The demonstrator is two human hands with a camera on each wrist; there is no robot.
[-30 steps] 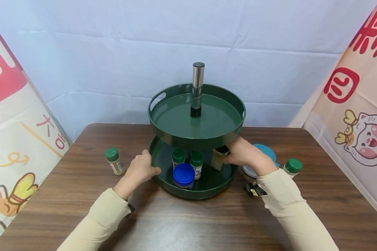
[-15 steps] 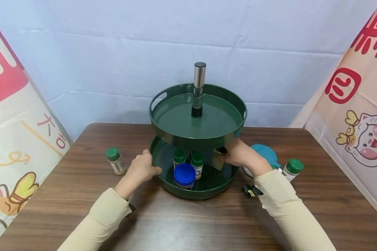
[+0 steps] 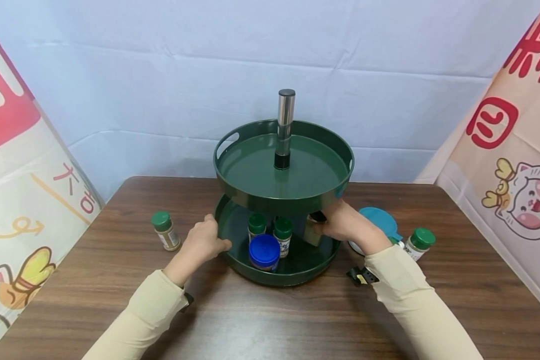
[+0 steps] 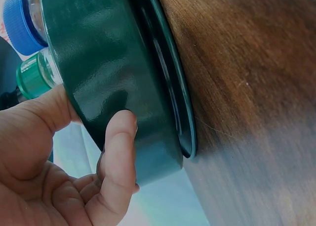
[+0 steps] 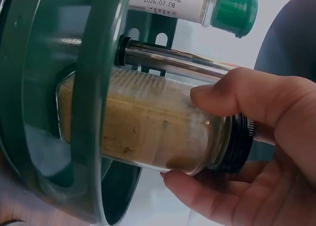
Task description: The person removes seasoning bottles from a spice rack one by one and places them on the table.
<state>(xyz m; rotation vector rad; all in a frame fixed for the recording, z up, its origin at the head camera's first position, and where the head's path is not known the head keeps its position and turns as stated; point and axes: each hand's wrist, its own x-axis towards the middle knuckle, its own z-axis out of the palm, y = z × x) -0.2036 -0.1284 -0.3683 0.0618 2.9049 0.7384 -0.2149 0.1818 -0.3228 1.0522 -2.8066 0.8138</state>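
A green two-tier rotating tray stands on the table; its lower tier [image 3: 270, 277] holds several jars. My left hand [image 3: 201, 239] grips that tier's rim at the left, thumb over the edge and a finger against the outer wall [image 4: 98, 72]. Reaching under the upper tier [image 3: 283, 197], my right hand [image 3: 348, 220] holds a square glass jar [image 5: 153, 122] of yellowish-brown powder near its black lid [image 5: 239, 144]. The jar is upright, its base down inside the lower tier at the right. A blue-lidded jar [image 3: 264, 251] and two green-capped spice bottles [image 3: 282, 235] stand at its left.
One green-capped spice bottle [image 3: 166, 232] stands left of the tray, another [image 3: 418, 243] at the right. A container with a blue lid [image 3: 380, 222] sits behind my right wrist. The upper tier and the steel post [image 3: 285, 115] rise over the jars.
My right hand and forearm have shifted slightly left, showing more of the blue lid and the right-hand spice bottle. My left hand has stayed on the rim.
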